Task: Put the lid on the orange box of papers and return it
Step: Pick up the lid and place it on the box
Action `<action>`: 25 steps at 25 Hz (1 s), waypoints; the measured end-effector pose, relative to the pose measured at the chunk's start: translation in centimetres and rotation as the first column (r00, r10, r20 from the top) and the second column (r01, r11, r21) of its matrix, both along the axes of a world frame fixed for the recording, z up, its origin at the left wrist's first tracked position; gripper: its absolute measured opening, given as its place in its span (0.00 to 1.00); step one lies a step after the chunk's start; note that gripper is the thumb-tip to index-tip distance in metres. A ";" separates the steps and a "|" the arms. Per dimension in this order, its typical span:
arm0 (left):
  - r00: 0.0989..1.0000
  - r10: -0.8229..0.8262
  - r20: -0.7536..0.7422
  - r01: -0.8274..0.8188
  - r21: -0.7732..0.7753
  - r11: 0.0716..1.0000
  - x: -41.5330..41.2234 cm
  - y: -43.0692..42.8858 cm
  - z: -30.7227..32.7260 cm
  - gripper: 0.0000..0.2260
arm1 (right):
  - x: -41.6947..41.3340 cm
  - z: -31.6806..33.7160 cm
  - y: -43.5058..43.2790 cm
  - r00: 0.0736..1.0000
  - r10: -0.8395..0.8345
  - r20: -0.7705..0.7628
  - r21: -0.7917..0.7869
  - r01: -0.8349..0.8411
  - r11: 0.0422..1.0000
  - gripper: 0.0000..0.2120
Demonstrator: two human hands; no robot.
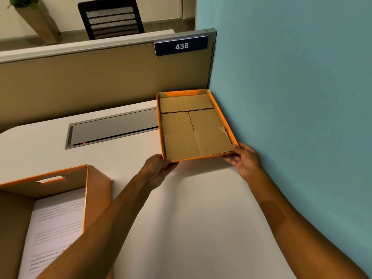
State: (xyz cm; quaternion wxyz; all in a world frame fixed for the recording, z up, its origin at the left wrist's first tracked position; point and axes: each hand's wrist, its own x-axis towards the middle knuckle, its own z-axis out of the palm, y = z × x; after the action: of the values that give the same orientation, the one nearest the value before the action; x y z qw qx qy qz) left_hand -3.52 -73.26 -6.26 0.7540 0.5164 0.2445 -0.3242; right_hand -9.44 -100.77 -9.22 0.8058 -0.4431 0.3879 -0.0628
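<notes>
The orange lid [193, 127] lies upside down at the far right of the white desk, its brown cardboard inside facing up, against the blue wall. My left hand [159, 168] grips its near left corner. My right hand [244, 160] holds its near right corner, fingers under the edge. The orange box [60, 190] stands open at the lower left, with printed papers [54, 226] inside and a handle slot in its far wall.
A grey cable hatch [112, 127] is set into the white desk [191, 218] left of the lid. A tan partition [100, 81] with a "438" sign [181, 46] closes the far side. The blue wall [291, 97] runs along the right. A black chair [110, 17] stands beyond.
</notes>
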 end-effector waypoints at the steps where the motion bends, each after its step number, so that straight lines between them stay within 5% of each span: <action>1: 1.000 -0.007 0.018 0.007 0.001 1.000 -0.4 0.5 0.3 0.08 | -0.5 0.2 0.4 1.000 0.008 0.014 0.011 -0.008 1.000 0.20; 11: 0.936 0.190 0.296 -0.112 -0.261 0.959 -6.7 8.2 4.5 0.17 | -5.4 2.5 8.2 0.983 0.077 0.168 0.232 -0.116 0.966 0.18; 18: 0.841 0.284 0.461 -0.158 -0.294 0.943 -11.6 13.4 6.8 0.22 | -8.2 5.5 17.4 0.958 0.174 0.229 0.232 -0.228 0.946 0.17; 20: 0.842 0.296 0.450 -0.195 -0.257 0.946 -12.8 15.9 7.5 0.17 | -9.4 6.7 20.2 0.952 0.238 0.191 0.096 -0.260 0.961 0.16; 22: 0.850 0.301 0.433 -0.224 -0.222 0.949 -13.9 18.4 8.0 0.15 | -10.5 7.9 22.9 0.952 0.297 0.070 -0.281 -0.267 0.922 0.16; 23: 0.847 0.309 0.433 -0.234 -0.218 0.947 -14.5 19.7 8.4 0.13 | -11.2 8.4 24.5 0.959 0.282 0.006 -0.541 -0.235 0.808 0.16; 25: 0.831 0.340 0.440 -0.259 -0.235 0.937 -16.0 22.1 9.5 0.11 | -13.0 9.7 28.3 0.966 0.253 0.057 -0.906 -0.056 0.419 0.19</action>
State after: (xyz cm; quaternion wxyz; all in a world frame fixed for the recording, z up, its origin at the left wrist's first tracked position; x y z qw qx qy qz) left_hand -19.55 -51.19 3.28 0.8722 0.4705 0.1032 -0.0848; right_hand -22.44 -72.49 0.44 0.4810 -0.8288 0.1759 -0.2253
